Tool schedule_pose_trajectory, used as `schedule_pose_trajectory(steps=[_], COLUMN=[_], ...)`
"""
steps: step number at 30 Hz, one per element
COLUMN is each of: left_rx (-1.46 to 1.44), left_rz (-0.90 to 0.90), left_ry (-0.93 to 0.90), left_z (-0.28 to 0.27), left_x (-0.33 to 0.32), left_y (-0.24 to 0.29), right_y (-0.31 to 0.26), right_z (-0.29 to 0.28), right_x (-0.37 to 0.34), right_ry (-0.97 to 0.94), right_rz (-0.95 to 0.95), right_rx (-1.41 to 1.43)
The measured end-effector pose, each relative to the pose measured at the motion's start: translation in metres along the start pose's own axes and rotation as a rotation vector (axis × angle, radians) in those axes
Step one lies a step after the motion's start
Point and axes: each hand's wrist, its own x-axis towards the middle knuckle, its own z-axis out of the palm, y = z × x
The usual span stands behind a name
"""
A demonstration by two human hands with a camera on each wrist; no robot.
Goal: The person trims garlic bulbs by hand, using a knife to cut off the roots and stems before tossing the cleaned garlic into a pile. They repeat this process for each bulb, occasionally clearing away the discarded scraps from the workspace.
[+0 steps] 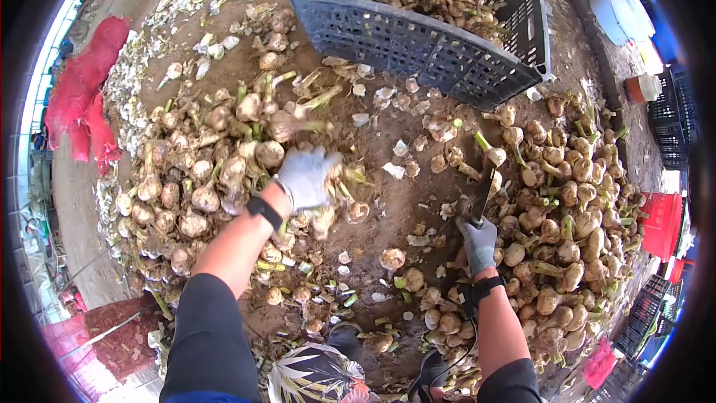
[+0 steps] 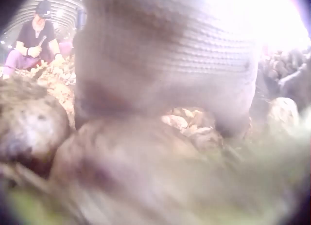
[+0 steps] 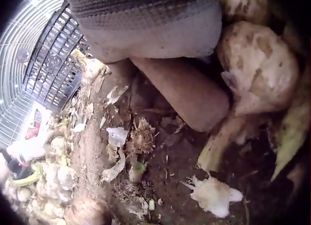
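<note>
My left hand (image 1: 307, 179), in a pale glove, reaches over the right side of a heap of garlic bulbs (image 1: 205, 198) with stalk ends. Motion blurs it; in the left wrist view the gloved fingers (image 2: 97, 98) stand apart from the thumb, with a blurred bulb (image 2: 121, 157) close by. My gloved right hand (image 1: 479, 242) grips a knife, its dark blade (image 1: 485, 190) directed away from me. The wooden handle (image 3: 187, 96) sticks out below the glove in the right wrist view. A green-stalked bulb (image 1: 494, 155) lies at the blade's tip.
A second garlic heap (image 1: 570, 216) spreads at right. Ahead stands a black slatted crate (image 1: 418, 45) with bulbs inside. Peel and stalk scraps (image 1: 394, 170) litter the dirt floor. Red mesh bags (image 1: 86, 97) lie left; a red bucket (image 1: 660, 224) stands right. Another person (image 2: 39, 40) sits in the left wrist view.
</note>
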Motion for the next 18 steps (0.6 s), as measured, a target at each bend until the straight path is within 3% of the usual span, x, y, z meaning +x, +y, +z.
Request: schedule_pose_trajectory(steps=[3,6,8,9,12,14,16,17,18], left_rx=[0.085,0.074,-0.105,-0.17,-0.174,-0.271,-0.437,-0.606,-0.688], left_rz=[0.111,0.239,0.213,0.218,0.282,0.251,-0.001,-0.115,-0.141], left_ry=[-0.136,0.156,0.134,0.256,0.296,0.335,0.506,0.468,0.584], left_z=[0.016,0.067,0.069,0.084,0.109,0.117,0.122,0.124,0.121], left_x=[-0.034,-0.07,-0.094,-0.107,-0.135,-0.146,-0.148,-0.152,-0.154], left_y=[0.031,0.062,0.075,0.077,0.083,0.09,0.098,0.097,0.095], right_y=[-0.003,0.0,0.002,0.006,0.01,0.011,0.015,0.017,0.019], right_z=[-0.001,-0.001,-0.002,-0.002,-0.004,-0.005,-0.007,-0.009,-0.009], right_x=[0.003,0.003,0.005,0.007,0.009,0.012,0.015,0.017,0.018], right_ry=[0.0,-0.004,-0.023,-0.013,-0.034,-0.03,-0.048,-0.037,-0.027], right_rz=[-0.002,-0.038,-0.039,-0.058,-0.058,-0.062,-0.058,-0.066,-0.076], right_rx=[-0.06,-0.032,-0.033,-0.019,-0.014,-0.054,-0.064,-0.079,-0.092])
